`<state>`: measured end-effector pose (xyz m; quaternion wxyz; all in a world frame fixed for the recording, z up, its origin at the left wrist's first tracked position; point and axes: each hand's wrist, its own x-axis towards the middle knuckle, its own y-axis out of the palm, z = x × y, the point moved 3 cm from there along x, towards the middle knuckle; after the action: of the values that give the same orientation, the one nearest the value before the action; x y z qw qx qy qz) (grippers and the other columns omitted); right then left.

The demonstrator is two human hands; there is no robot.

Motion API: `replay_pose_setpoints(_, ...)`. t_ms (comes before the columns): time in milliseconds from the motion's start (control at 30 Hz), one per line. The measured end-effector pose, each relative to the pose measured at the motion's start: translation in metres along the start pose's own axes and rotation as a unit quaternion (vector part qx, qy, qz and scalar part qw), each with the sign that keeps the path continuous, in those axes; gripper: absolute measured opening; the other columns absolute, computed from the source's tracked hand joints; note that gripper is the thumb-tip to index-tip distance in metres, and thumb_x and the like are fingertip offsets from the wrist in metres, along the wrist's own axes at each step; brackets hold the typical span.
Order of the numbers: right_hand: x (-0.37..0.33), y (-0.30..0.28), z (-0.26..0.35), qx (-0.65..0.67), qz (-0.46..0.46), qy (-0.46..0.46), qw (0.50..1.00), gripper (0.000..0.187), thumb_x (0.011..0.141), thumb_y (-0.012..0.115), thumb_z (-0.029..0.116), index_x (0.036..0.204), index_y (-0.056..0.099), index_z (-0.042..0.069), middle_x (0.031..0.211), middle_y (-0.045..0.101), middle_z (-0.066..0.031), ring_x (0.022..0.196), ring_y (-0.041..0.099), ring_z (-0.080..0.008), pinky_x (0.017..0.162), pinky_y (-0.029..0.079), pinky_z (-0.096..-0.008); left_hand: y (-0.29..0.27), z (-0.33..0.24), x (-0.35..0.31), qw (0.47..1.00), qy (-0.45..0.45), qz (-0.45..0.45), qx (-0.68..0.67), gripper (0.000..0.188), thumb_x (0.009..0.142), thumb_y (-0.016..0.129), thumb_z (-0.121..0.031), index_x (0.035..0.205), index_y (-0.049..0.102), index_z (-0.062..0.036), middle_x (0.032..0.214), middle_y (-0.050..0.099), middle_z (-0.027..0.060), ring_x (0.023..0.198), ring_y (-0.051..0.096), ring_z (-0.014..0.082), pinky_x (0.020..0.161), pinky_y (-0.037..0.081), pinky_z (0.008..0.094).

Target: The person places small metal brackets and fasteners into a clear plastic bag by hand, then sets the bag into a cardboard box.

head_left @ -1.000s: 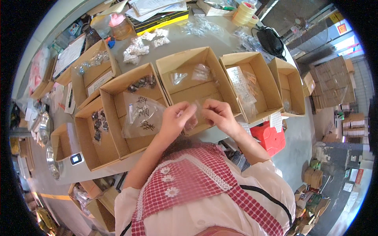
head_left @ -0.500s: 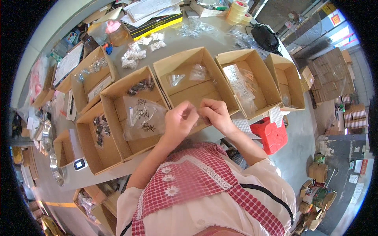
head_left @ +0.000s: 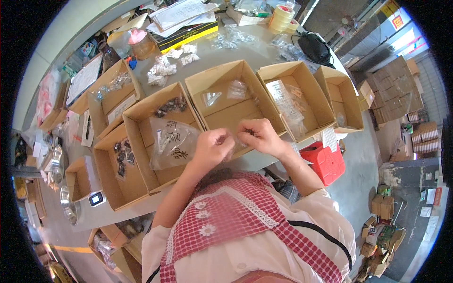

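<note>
Small clear bag (head_left: 239, 140) — pinched between both hands, left (head_left: 213, 147) and right (head_left: 258, 136), over the box (head_left: 222, 85).

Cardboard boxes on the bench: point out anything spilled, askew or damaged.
Nothing looks spilled or damaged. The open cardboard boxes sit side by side, bags inside. Small clear bags lie loose on the table behind them. Both hands, left hand and right hand, pinch a small clear bag between them.

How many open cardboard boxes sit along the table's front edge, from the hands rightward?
3: the box under the hands, the next box right holding clear bags, and the rightmost box. More boxes lie left.
</note>
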<state>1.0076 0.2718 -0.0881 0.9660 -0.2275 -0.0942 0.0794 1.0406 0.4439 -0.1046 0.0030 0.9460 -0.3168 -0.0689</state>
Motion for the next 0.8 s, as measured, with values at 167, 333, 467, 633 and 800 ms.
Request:
replay_pose_setpoints(167,-0.001,-0.003,0.01,-0.174,-0.061,-0.093,0.978,0.009,0.078,0.066,0.009,0.083,0.061,0.003,0.072,0.06,-0.0144,0.066,0.061,-0.0322,0.058,0.048,-0.0405,-0.007,0.0,0.002,0.975,0.085,-0.024,0.206,0.021,0.083,0.064,-0.01,0.067,0.058,0.0017,0.053,0.056,0.0039,0.048,0.056,0.0092,0.046,0.041,0.0266)
replay_pose_setpoints(333,0.0,-0.004,0.013,-0.221,-0.055,-0.126,0.966,0.012,0.076,0.067,0.009,0.082,0.059,0.003,0.073,0.062,-0.0138,0.067,0.062,-0.0342,0.058,0.049,-0.0431,-0.015,-0.008,0.003,0.967,0.033,0.011,0.253,0.025,0.081,0.064,-0.016,0.065,0.061,0.0026,0.051,0.059,0.0087,0.046,0.06,0.0154,0.049,0.045,0.0314)
replay_pose_setpoints(467,0.005,0.006,0.007,-0.325,-0.05,-0.172,0.929,0.011,0.077,0.065,0.01,0.08,0.057,0.004,0.069,0.058,-0.012,0.064,0.061,-0.0335,0.058,0.05,-0.0429,-0.016,0.0,0.012,0.895,0.063,-0.007,0.442,0.028,0.081,0.063,-0.023,0.069,0.065,0.0032,0.056,0.064,0.0114,0.051,0.063,0.0229,0.053,0.048,0.0357)
replay_pose_setpoints(633,0.013,0.0,-0.063,-0.483,0.068,0.008,0.873,0.01,0.077,0.065,0.015,0.082,0.061,0.008,0.083,0.06,-0.0092,0.075,0.063,-0.0315,0.066,0.052,-0.0433,-0.022,0.003,0.015,0.928,0.035,-0.021,0.37,0.027,0.086,0.061,-0.023,0.076,0.066,0.0011,0.062,0.067,0.01,0.058,0.065,0.021,0.057,0.048,0.0339)
replay_pose_setpoints(800,0.058,-0.037,-0.099,-0.707,0.062,-0.165,0.685,0.014,0.078,0.063,0.018,0.087,0.072,0.012,0.098,0.065,-0.0037,0.107,0.057,-0.0232,0.1,0.04,-0.0428,-0.033,0.009,0.008,0.963,0.047,-0.042,0.263,0.027,0.095,0.058,-0.022,0.08,0.064,0.0001,0.069,0.069,0.008,0.063,0.066,0.0151,0.06,0.048,0.03)
